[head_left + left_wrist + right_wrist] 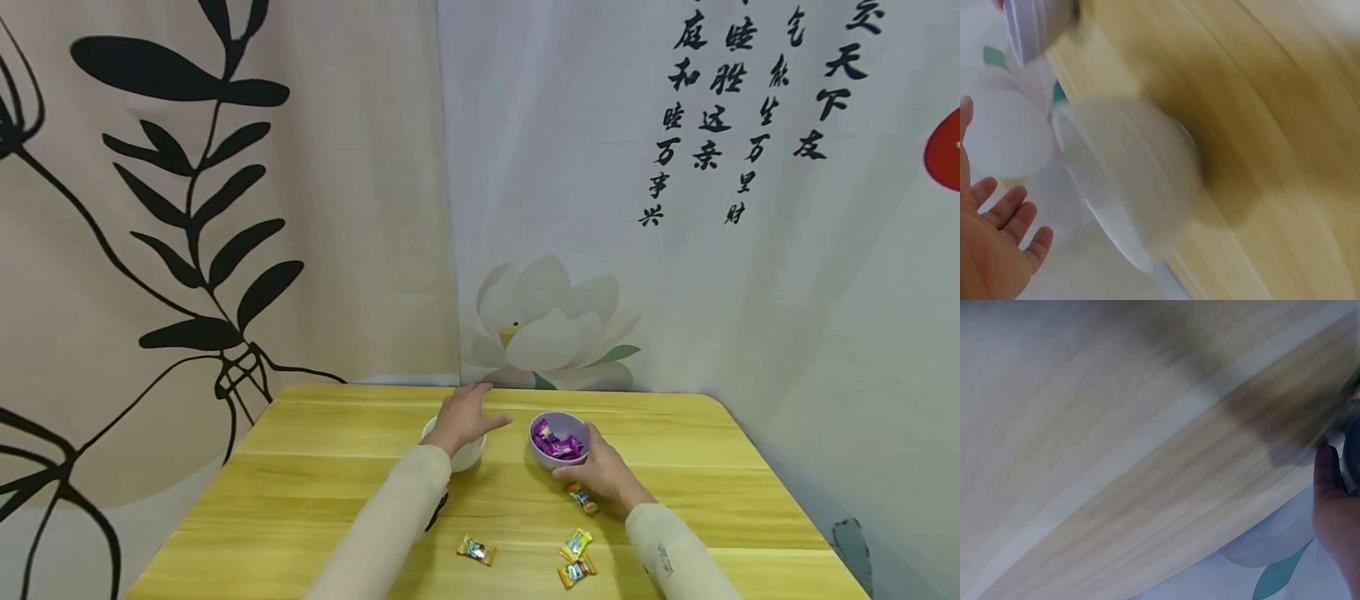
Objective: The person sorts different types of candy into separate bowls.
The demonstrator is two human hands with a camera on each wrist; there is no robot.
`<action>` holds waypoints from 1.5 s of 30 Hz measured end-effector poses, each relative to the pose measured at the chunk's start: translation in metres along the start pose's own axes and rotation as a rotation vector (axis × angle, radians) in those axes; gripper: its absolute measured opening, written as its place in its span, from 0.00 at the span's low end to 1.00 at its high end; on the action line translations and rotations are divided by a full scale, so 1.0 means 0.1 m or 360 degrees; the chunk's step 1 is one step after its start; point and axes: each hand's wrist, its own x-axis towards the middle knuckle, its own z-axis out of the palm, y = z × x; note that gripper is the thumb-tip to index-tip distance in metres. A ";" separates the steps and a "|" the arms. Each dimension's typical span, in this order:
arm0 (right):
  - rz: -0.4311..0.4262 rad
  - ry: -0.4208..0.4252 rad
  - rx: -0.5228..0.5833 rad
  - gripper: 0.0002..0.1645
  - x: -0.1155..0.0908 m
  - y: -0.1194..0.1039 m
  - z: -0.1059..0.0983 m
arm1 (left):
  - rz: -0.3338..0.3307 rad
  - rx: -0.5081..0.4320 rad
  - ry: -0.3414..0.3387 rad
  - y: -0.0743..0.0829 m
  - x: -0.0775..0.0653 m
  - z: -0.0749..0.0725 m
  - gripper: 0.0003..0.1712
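Purple-wrapped candies (553, 443) lie in a small lavender bowl (539, 457) near the far side of the table. My right hand (603, 468) holds this bowl at its right side, thumb at the front and fingers toward the back of the rim. A white bowl (471, 454) stands to the left, partly covered by my left hand (463, 417) in the head view. In the left wrist view, that hand is apart from the white bowl (1141, 169), its fingers spread and holding nothing. The right wrist view is blurred and shows the right hand only at its edge.
Yellow-wrapped candies lie on the wooden table (337, 467): one candy (582, 498) below the right hand, a pair (576, 546) nearer, another candy (476, 550) further left. A dark object (437, 511) shows partly beside the left forearm. A printed curtain (360, 208) hangs behind.
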 end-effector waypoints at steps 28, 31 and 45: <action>-0.0046 0.0003 0.0054 0.71 0.02 0.00 0.05 | -0.0108 -0.0383 -0.0115 -1.04 -0.52 0.11 0.69; -0.0058 0.0007 -0.0028 0.72 0.03 0.02 0.04 | -0.0160 -0.0387 -0.0132 -1.01 -0.51 0.12 0.73; -0.0028 -0.0029 -0.0056 0.77 0.04 0.04 0.05 | -0.0138 -0.0366 -0.0061 -0.96 -0.52 0.12 0.62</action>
